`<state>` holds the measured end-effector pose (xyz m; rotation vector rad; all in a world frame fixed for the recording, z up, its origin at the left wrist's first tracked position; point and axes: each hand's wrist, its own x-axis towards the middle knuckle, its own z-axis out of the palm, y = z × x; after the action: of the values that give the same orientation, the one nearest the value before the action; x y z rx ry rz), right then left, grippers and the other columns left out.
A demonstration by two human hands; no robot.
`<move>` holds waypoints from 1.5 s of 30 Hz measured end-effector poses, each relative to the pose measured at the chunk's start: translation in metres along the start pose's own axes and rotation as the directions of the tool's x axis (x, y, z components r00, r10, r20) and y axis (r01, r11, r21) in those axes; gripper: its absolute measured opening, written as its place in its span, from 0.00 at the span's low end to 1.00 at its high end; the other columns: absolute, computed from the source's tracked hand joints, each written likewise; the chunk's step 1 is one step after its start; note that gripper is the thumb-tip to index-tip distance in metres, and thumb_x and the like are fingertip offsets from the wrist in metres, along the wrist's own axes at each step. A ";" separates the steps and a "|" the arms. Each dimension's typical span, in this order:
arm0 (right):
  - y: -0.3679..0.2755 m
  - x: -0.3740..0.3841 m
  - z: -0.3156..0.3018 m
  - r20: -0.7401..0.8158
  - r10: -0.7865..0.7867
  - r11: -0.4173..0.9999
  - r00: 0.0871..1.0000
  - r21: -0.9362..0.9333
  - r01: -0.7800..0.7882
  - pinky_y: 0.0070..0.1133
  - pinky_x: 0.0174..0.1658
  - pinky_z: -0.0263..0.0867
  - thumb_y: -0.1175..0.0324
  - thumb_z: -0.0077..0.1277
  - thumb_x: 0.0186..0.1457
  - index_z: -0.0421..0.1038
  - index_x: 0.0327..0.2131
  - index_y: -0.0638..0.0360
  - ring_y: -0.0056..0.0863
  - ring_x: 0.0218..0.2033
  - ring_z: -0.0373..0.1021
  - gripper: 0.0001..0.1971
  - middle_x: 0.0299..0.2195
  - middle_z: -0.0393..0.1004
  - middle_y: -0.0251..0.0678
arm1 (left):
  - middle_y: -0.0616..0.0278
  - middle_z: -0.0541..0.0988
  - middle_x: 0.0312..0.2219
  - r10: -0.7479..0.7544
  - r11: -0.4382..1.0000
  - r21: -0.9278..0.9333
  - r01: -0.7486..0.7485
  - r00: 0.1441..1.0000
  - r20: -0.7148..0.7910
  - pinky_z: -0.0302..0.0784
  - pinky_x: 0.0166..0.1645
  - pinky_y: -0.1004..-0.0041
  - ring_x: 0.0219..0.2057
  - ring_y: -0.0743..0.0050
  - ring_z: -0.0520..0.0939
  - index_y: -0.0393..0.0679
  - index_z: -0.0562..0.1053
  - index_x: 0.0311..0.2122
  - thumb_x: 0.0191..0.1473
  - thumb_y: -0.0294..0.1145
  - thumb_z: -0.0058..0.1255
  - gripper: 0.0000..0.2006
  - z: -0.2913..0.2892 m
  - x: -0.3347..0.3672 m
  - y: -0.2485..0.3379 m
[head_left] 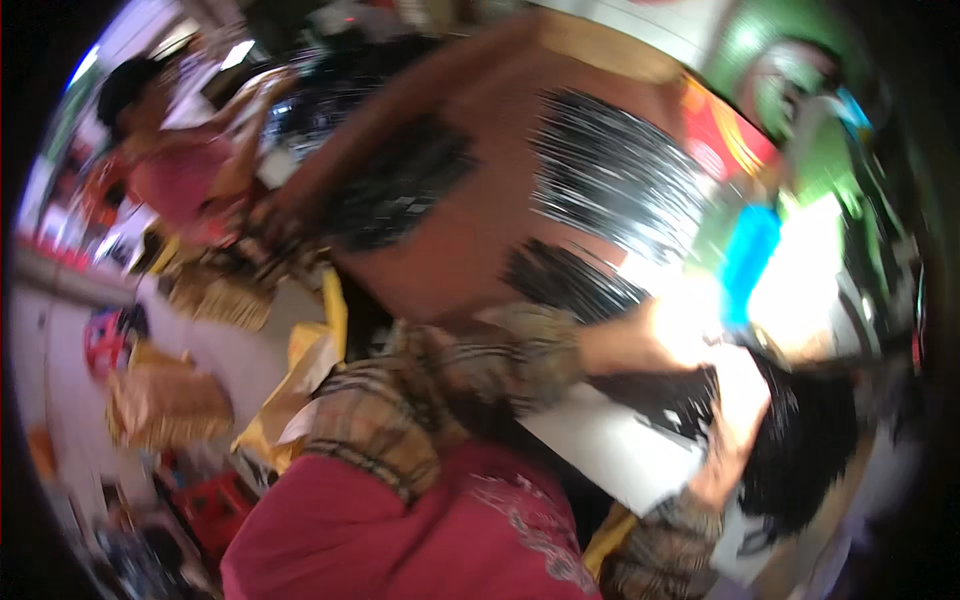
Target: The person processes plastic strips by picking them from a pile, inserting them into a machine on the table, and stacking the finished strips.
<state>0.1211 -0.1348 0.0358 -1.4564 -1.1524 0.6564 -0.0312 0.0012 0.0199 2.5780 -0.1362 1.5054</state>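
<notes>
The picture is tilted and badly blurred by motion. Both my forearms wear plaid sleeves. My left hand (685,322) reaches out to the right and is washed out by glare, so its fingers cannot be made out. My right hand (728,432) comes up from the lower edge and grips the edge of a flat white sheet (615,445) with black print. A black bundle (805,455) lies just right of that hand. Above both hands a large brown cardboard box (480,230) with black printed patches fills the middle.
Another person in a pink top (175,175) leans in at the upper left. Woven baskets (170,405), yellow bags (300,375) and a red crate (212,505) sit on the floor at left. A blue object (750,250) stands at right in bright light.
</notes>
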 end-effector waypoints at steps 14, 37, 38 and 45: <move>0.020 -0.038 0.018 -0.076 0.167 0.859 0.983 0.501 -0.107 0.14 0.33 0.60 0.68 0.53 0.54 0.58 0.53 0.71 0.17 0.28 0.61 0.26 0.32 0.65 0.32 | 0.63 0.74 0.15 -0.740 -0.309 -0.857 0.411 0.462 0.489 0.73 0.21 0.83 0.16 0.84 0.76 0.35 0.71 0.26 0.50 0.24 0.50 0.05 0.041 -0.009 0.037; 0.015 -0.037 0.019 -0.152 0.399 0.722 0.904 0.660 -0.207 0.14 0.22 0.64 0.76 0.50 0.54 0.70 0.34 0.66 0.16 0.18 0.65 0.04 0.26 0.72 0.37 | 0.54 0.72 0.27 -0.673 0.730 0.096 0.677 0.686 0.277 0.69 0.41 0.60 0.34 0.51 0.73 0.42 0.73 0.26 0.39 0.26 0.51 0.05 -0.013 0.004 -0.057; 0.014 -0.037 0.019 -0.155 0.399 0.720 0.904 0.663 -0.204 0.14 0.22 0.64 0.76 0.50 0.54 0.70 0.34 0.66 0.16 0.18 0.65 0.04 0.26 0.72 0.37 | 0.55 0.72 0.27 -0.675 0.729 0.146 0.668 0.669 0.312 0.69 0.43 0.61 0.35 0.53 0.73 0.43 0.73 0.26 0.38 0.26 0.51 0.05 -0.012 -0.001 -0.060; 0.005 -0.033 0.021 -0.139 0.376 0.788 0.916 0.568 -0.237 0.11 0.20 0.60 0.75 0.49 0.56 0.71 0.36 0.67 0.14 0.17 0.63 0.06 0.24 0.71 0.36 | 0.55 0.71 0.28 -0.389 0.921 0.104 0.375 0.873 0.293 0.65 0.38 0.60 0.33 0.55 0.72 0.40 0.70 0.30 0.34 0.21 0.50 0.11 -0.021 -0.009 -0.065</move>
<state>0.0917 -0.1553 0.0196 -1.1901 -0.4662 0.9151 -0.0437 0.0691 0.0166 2.6509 0.3595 0.9718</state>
